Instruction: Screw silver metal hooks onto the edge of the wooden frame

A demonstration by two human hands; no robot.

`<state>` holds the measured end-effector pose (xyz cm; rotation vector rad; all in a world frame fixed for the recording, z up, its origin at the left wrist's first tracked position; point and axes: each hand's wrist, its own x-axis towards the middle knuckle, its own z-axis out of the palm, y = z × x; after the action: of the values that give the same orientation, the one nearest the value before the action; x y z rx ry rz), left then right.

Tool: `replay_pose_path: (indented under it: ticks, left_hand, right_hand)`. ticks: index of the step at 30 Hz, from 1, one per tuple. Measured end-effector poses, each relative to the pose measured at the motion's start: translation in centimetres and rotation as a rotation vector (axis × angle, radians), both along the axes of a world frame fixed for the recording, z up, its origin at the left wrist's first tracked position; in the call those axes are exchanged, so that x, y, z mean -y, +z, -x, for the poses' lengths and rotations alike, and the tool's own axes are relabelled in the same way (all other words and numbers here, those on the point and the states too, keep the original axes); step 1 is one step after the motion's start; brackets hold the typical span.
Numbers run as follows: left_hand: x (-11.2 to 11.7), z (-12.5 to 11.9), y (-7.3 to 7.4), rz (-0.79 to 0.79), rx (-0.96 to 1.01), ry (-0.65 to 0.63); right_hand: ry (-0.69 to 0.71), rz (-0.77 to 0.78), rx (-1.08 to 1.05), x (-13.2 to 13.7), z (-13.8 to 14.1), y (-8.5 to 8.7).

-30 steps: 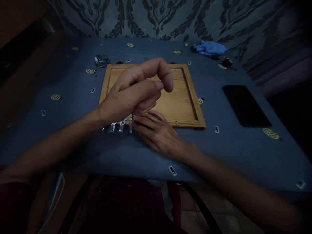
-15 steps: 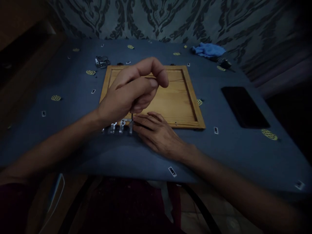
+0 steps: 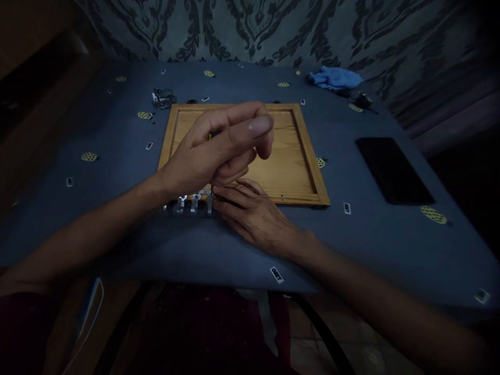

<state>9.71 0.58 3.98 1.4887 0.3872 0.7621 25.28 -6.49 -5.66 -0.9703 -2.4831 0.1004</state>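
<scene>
My left hand (image 3: pixel 213 153) is raised over the near edge of a wooden framed panel (image 3: pixel 287 166). Its fingers are curled round a thin tool whose dark shaft points down, like a small screwdriver. The shaft's tip meets a shiny metal bracket (image 3: pixel 191 202) with several prongs, lying on the blue cloth at the panel's front edge. My right hand (image 3: pixel 252 213) rests low on the table with thumb and fingertips pressed on the bracket's right end. The tool's handle is almost wholly hidden in my fist.
The blue-covered table (image 3: pixel 371 245) carries a black phone (image 3: pixel 394 169) at the right, a blue rag (image 3: pixel 334 78) and a small dark object (image 3: pixel 361 99) at the back right, metal parts (image 3: pixel 162 97) at the back left, and several yellow dotted stickers and small tags.
My left hand's thumb and forefinger have shifted round the tool, the thumb now stretched further right. My right hand and the bracket have stayed put.
</scene>
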Motion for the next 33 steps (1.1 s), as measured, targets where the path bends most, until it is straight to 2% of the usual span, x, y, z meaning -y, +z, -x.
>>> replay_pose_path:
  ticks: [5, 11, 18, 20, 23, 27, 33]
  left_hand:
    - [-0.5, 0.2, 0.0, -0.067, 0.008, -0.190]
    - [-0.3, 0.2, 0.5, -0.067, -0.065, -0.242]
    - [-0.9, 0.5, 0.3, -0.096, 0.015, -0.268]
    - [-1.1, 0.6, 0.4, -0.101, 0.078, -0.222]
    - [-1.0, 0.6, 1.0, -0.097, 0.134, -0.050]
    - [-0.2, 0.2, 1.7, -0.050, 0.065, 0.170]
    - [0.3, -0.2, 1.1, -0.021, -0.003, 0.275]
  right_hand:
    - [0.000, 0.018, -0.016, 0.0, 0.0, 0.1]
    - [0.008, 0.021, -0.046, 0.0, 0.1, 0.4]
    - [0.010, 0.030, -0.022, 0.0, 0.0, 0.3]
    - [0.007, 0.031, -0.003, 0.0, 0.0, 0.1]
    - [-0.003, 0.022, 0.008, 0.0, -0.1, 0.0]
    - [0.000, 0.024, 0.008, 0.0, -0.1, 0.0]
    - [0.003, 0.047, 0.018, 0.0, -0.3, 0.2]
